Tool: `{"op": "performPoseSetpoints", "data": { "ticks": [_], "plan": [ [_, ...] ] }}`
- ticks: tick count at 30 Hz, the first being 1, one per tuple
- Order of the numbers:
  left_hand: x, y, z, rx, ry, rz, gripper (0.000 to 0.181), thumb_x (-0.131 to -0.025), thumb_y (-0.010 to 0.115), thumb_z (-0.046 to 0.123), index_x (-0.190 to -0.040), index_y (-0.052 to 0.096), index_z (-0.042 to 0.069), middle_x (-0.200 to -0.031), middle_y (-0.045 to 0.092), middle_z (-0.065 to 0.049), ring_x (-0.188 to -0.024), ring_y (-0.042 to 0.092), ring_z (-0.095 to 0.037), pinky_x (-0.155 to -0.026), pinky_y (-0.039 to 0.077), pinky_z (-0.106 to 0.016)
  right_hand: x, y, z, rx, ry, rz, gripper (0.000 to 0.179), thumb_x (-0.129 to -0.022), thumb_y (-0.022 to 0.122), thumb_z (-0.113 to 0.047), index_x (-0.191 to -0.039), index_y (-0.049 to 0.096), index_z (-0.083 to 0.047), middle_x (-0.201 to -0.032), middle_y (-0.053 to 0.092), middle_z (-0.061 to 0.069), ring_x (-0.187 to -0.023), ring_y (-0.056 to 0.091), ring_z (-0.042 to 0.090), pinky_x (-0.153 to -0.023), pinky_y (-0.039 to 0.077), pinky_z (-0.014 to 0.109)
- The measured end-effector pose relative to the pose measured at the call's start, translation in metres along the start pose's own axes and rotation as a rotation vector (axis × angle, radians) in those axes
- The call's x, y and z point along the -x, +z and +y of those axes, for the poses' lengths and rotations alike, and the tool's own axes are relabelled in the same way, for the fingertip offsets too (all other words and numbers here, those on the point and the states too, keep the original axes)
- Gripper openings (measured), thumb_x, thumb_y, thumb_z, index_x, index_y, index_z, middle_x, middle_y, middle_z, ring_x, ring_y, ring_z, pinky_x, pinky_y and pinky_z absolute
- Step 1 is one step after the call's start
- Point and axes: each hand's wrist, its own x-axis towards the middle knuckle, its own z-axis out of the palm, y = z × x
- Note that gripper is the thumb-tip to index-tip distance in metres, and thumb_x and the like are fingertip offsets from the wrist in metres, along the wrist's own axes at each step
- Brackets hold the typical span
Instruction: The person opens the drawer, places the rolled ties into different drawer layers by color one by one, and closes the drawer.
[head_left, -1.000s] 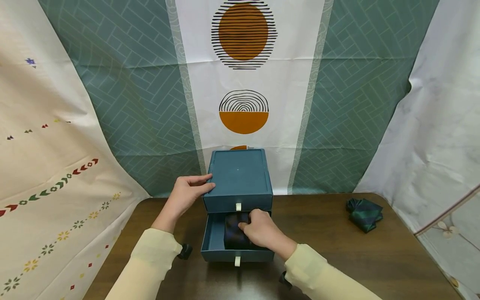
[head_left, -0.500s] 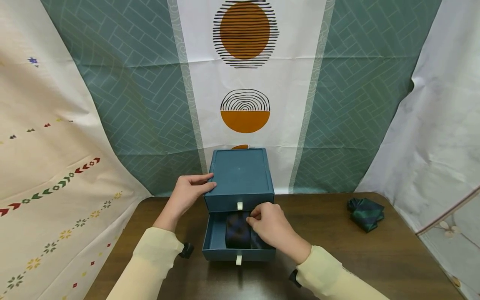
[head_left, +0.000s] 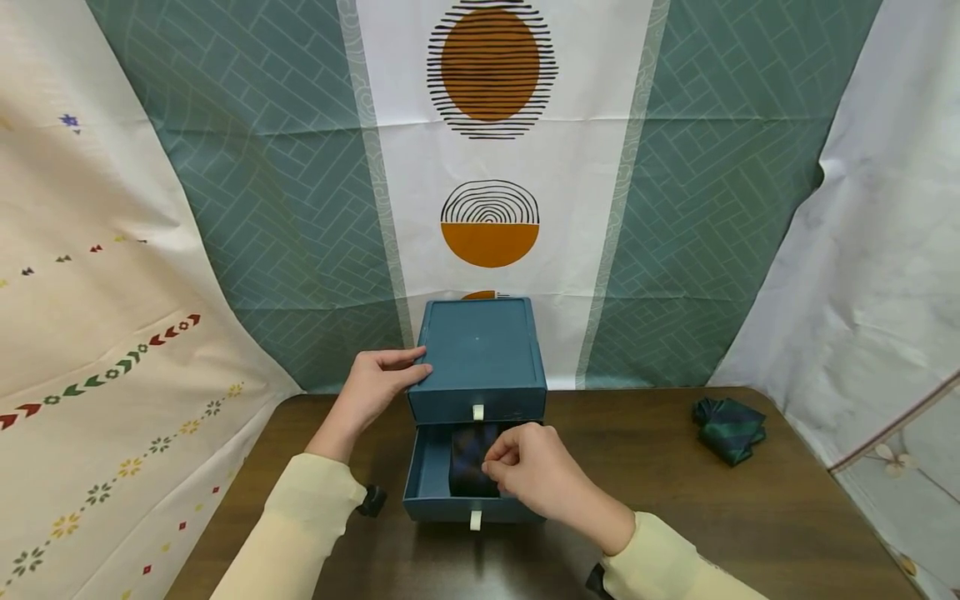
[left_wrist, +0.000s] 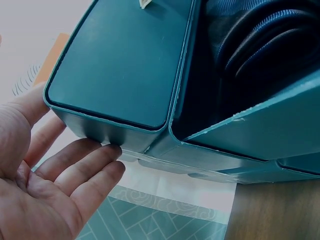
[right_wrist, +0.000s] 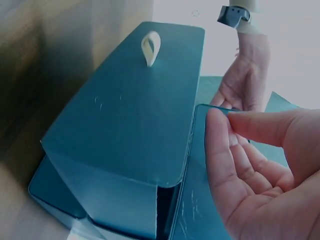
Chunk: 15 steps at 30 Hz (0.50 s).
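A blue two-drawer box [head_left: 480, 342] stands on the table with its lower drawer [head_left: 429, 510] pulled out. Inside the drawer sits a dark rolled necktie [head_left: 468, 462], its layered coils showing in the left wrist view. My left hand [head_left: 371, 387] rests on the box's upper left edge; its fingers [left_wrist: 92, 172] touch the side wall. Over the drawer's right part, my right hand [head_left: 543, 471] has its thumb and index fingertips together, overlapping the necktie's right edge in the head view. In the right wrist view nothing shows between those fingertips. The hand hides the drawer's right side.
A folded green-and-navy tartan necktie [head_left: 730, 429] lies at the right of the brown wooden table [head_left: 630, 450]. White pull tabs stick out from the upper [head_left: 477, 412] and lower drawer fronts. Patterned cloth hangs close behind the box and on both sides.
My right hand first touched the rolled necktie, then lifted back to the right, uncovering another dark roll. Now it is lower over the drawer again. My left hand stays on the box.
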Motion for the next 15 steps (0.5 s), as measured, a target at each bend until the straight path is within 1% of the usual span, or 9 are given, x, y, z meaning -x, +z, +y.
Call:
{"op": "performPoseSetpoints", "data": {
  "ticks": [6, 12, 15],
  "plan": [
    [0.0, 0.0, 0.001, -0.005, 0.004, 0.005, 0.046, -0.085, 0.069, 0.025, -0.128, 0.059, 0.011, -0.134, 0.055, -0.009, -0.127, 0.048, -0.027, -0.097, 0.048, -0.041, 0.01, 0.003, -0.003, -0.017, 0.005, -0.085, 0.01, -0.084, 0.068, -0.015, -0.078, 0.072, -0.009, -0.063, 0.067, 0.001, -0.053, 0.061, 0.014, -0.046, 0.052, 0.031],
    [0.0, -0.001, 0.001, -0.011, 0.009, 0.006, 0.046, -0.085, 0.069, 0.026, -0.128, 0.059, 0.012, -0.134, 0.056, -0.008, -0.127, 0.048, -0.026, -0.097, 0.048, -0.042, 0.017, 0.009, -0.005, -0.023, -0.001, -0.129, 0.011, -0.083, 0.069, -0.016, -0.075, 0.073, -0.01, -0.059, 0.065, -0.005, -0.051, 0.06, 0.012, -0.046, 0.052, 0.029],
    [0.0, -0.001, -0.001, -0.004, -0.002, 0.0, 0.046, -0.085, 0.069, 0.026, -0.128, 0.059, 0.013, -0.134, 0.055, -0.008, -0.127, 0.048, -0.026, -0.098, 0.048, -0.042, 0.02, 0.013, -0.004, -0.027, 0.009, -0.145, 0.011, -0.083, 0.069, -0.015, -0.074, 0.073, -0.011, -0.058, 0.065, -0.005, -0.049, 0.059, 0.011, -0.046, 0.051, 0.028]
  ]
}}
